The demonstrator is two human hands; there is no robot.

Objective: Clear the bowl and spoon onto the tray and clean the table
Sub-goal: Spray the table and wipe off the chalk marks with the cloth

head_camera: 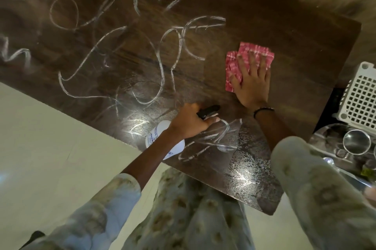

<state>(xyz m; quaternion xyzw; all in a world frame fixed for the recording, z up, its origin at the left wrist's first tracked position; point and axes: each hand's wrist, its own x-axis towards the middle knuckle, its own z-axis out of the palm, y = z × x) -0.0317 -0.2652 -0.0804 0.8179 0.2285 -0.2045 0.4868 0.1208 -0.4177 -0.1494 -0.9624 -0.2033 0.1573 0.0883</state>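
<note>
Right hand [252, 84] presses flat, fingers spread, on the pink cloth [249, 62] near the surface's [295, 42] right edge. White streaks [114, 50] lie leftward; sweep goes that way. Left hand [191, 121], grip clamped on spray bottle [162, 139], at near edge. Bowl [356, 141] on tray [325, 139], off right.

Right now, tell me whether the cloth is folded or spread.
Folded. The cloth shows stacked layers with offset edges under the flat right hand, pressed on the table.

Glossy dark wood-grain table [284, 50]; checked pink cloth [234, 66]; shiny metal tray [325, 139]; white plastic basket [360, 97]
</note>
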